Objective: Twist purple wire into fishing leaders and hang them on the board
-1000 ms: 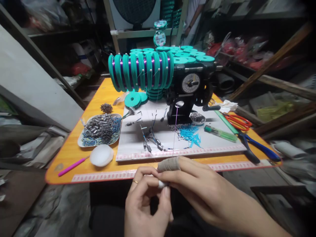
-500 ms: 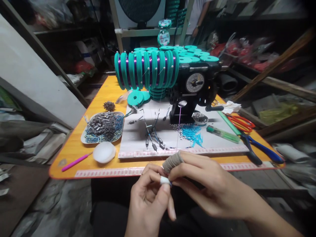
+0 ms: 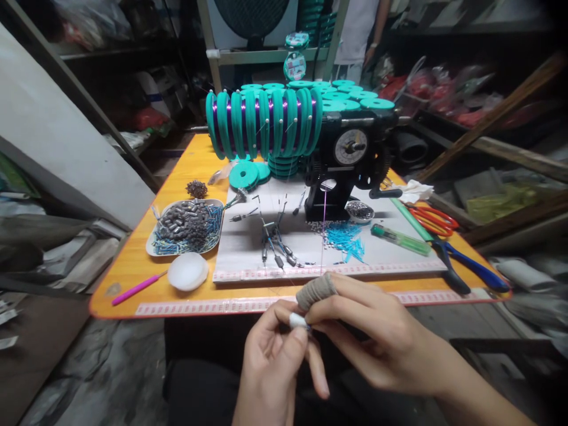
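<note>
In front of the table's near edge, my left hand (image 3: 273,361) is closed in a pinch, thumb against index finger, with a white wrap (image 3: 298,320) at the index fingertip. My right hand (image 3: 381,334) meets it there, its thumb and fingertips pinched together. A grey ribbed finger cover (image 3: 317,291) sits on its index finger. Between the two hands shows a tiny dark blue bit, too small to name. Fine line (image 3: 323,236) runs down from the black winding machine (image 3: 331,201) toward the hands. Teal spools (image 3: 248,124) wound with purple line sit on its shaft.
A tray (image 3: 153,247) of grey weights and blue pieces stands left, beside a white bowl (image 3: 186,273) and a pink-handled tool (image 3: 137,290). Swivel rigs (image 3: 275,242) lie on the white board (image 3: 239,260). Blue-handled pliers (image 3: 479,269) and orange scissors (image 3: 437,222) lie right. A person (image 3: 352,35) stands behind.
Both hands have shifted slightly to the right, still pinched together. A lower finger of my left hand now stretches further out. The person behind has moved a little right.
</note>
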`<state>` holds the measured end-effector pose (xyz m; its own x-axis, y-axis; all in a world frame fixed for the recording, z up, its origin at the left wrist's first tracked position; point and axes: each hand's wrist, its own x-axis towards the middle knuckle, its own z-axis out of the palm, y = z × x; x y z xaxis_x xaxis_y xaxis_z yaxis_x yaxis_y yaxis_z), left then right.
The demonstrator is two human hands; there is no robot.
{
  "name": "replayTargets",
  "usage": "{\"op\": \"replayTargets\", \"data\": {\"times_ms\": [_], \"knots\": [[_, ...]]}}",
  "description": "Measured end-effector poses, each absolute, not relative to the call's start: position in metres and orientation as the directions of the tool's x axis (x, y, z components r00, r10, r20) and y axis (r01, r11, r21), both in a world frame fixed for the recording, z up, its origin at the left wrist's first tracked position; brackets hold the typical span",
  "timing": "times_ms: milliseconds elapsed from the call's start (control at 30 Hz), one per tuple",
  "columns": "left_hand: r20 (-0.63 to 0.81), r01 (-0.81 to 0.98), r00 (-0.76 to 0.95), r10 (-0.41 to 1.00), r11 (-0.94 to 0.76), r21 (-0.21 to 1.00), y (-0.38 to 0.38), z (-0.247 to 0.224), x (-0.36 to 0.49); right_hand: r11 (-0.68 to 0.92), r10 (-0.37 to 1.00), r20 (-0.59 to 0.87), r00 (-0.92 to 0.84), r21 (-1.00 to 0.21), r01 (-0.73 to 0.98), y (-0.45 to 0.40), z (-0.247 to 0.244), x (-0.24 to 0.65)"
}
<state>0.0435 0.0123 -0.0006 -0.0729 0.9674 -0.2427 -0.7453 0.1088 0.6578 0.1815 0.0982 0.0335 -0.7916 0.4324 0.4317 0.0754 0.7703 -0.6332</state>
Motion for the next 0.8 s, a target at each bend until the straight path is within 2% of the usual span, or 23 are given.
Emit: {"op": "replayTargets", "data": {"times_ms": [133, 400, 667, 800], "knots": [[-0.243, -0.753, -0.011, 0.97, 0.152, 0.641, 0.0126, 0.0023, 0.0396, 0.78, 0.421, 0.417, -0.805, -0.619, 0.088, 0.098, 0.0363, 0.183], [-0.298, -0.66, 0.055, 0.953, 0.258, 0.705, 0.0152, 0.0033, 0.0332, 0.799, 0.412, 0.396, -0.821, -0.59, 0.117, 0.0999, 0.0359, 0.1848], [-0.315, -0.742, 0.045, 0.948, 0.243, 0.624, 0.0125, 0.0026, 0.0383, 0.804, 0.42, 0.444, -0.792, -0.586, 0.098, 0.0981, 0.0368, 0.1834], [-0.316, -0.738, 0.046, 0.948, 0.245, 0.629, 0.0121, 0.0023, 0.04, 0.787, 0.411, 0.43, -0.804, -0.613, 0.074, 0.0992, 0.0373, 0.183]]}}
